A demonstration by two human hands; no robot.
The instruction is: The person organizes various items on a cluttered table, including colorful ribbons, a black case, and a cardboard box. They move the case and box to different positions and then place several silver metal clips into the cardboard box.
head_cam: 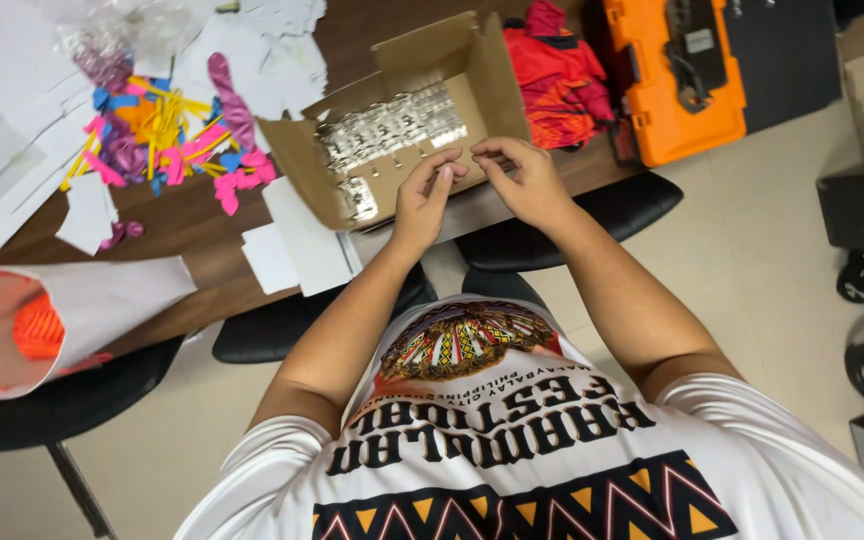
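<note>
At the near edge of the dark brown wooden table [192, 225], both hands meet in front of an open brown cardboard box [407, 120].

The left hand [424, 195] has its fingertips curled and drawn together, pinching something small that is too tiny to make out; the right hand [522, 180] is cupped just beside it, fingers bent inward toward the same spot, and whether it grips anything cannot be told. Inside the box lie rows of small silver metal pieces [392, 128], just beyond the fingers. Left of the box sit white paper sheets [302, 240] and a heap of pink, yellow and blue balloons [167, 135]. Right of the box lie a folded red cloth [557, 80] and an orange plastic tool case [677, 75]. Black chair seats [552, 225] show under the forearms.
</note>
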